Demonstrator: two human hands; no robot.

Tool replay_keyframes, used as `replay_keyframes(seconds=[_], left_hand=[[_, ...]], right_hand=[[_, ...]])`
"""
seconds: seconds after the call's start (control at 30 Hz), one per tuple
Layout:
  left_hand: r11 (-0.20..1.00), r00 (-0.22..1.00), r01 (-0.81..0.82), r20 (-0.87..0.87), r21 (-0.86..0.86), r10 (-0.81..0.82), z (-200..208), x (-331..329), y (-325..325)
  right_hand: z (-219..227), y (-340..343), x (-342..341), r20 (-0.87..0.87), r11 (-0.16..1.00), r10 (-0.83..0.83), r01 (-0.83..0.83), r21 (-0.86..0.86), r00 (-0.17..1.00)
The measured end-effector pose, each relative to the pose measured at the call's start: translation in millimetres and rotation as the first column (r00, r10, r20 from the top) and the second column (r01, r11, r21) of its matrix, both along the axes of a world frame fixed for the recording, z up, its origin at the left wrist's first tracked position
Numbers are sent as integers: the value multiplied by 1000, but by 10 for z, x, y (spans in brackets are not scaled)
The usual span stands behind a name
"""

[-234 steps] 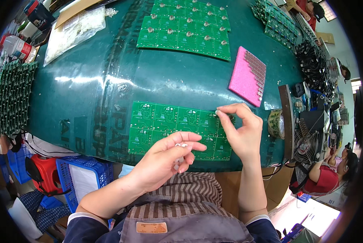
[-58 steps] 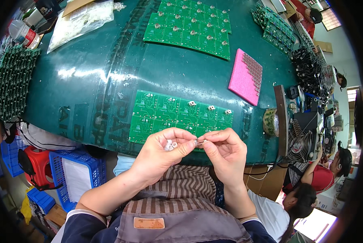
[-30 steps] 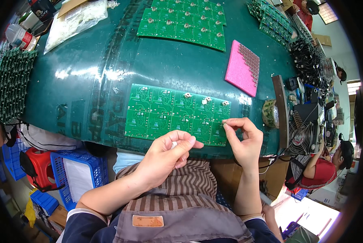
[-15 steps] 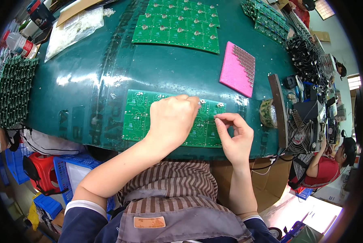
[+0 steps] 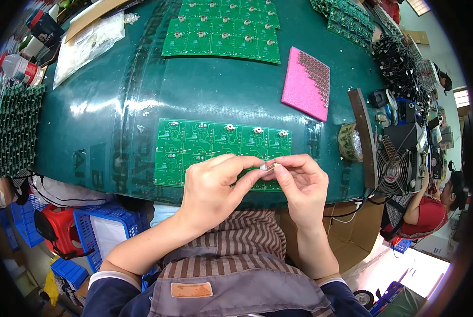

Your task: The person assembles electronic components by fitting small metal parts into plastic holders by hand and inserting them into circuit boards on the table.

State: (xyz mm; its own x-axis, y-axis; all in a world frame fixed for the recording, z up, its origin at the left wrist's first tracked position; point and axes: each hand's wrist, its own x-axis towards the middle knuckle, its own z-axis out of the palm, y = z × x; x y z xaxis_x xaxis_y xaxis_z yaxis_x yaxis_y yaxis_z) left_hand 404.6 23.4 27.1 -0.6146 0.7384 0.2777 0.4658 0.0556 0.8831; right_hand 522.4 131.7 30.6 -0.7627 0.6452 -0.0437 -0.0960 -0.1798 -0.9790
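Observation:
Over the lower right part of a green circuit board (image 5: 186, 145), my two hands meet at the fingertips. My left hand (image 5: 212, 182) pinches a tiny whitish piece (image 5: 264, 166) between thumb and forefinger. My right hand (image 5: 306, 185) is closed in a pinch on a small electronic component (image 5: 272, 167) with thin metal leads, right beside that piece. Whether the two pieces are joined is too small to tell. Along the board's far edge stand three round metal components, one of them a metal can (image 5: 258, 130) with a pale base. My fingers hide some of the board.
Farther right lies a pink foam block (image 5: 298, 87) set with rows of small round components. More populated boards (image 5: 223, 39) lie at the back. Beyond the right hand are a tape roll (image 5: 348, 141) and a dark upright bar (image 5: 364, 140). A plastic bag (image 5: 88, 50) of white parts lies back left.
My left hand has come down from the board's far edge to meet the right fingertips. A round component it had covered now shows. The whole view has shifted slightly.

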Motion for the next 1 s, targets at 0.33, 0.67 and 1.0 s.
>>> replay_keyframes(seconds=[0.33,0.67,1.0], left_hand=[[995,995,62,87,-75,-56,52,-29,-89],[999,996,19,88,-35,-16,46,-1,-96],[982,537,160,844,-97,-4,-65,135,-164]], right_hand=[[-16,-35,3,8,998,-12,13,-56,1000],[-54,-29,33,-28,995,52,-50,89,998],[-105,60,155,36,885,118,-121,450,992]])
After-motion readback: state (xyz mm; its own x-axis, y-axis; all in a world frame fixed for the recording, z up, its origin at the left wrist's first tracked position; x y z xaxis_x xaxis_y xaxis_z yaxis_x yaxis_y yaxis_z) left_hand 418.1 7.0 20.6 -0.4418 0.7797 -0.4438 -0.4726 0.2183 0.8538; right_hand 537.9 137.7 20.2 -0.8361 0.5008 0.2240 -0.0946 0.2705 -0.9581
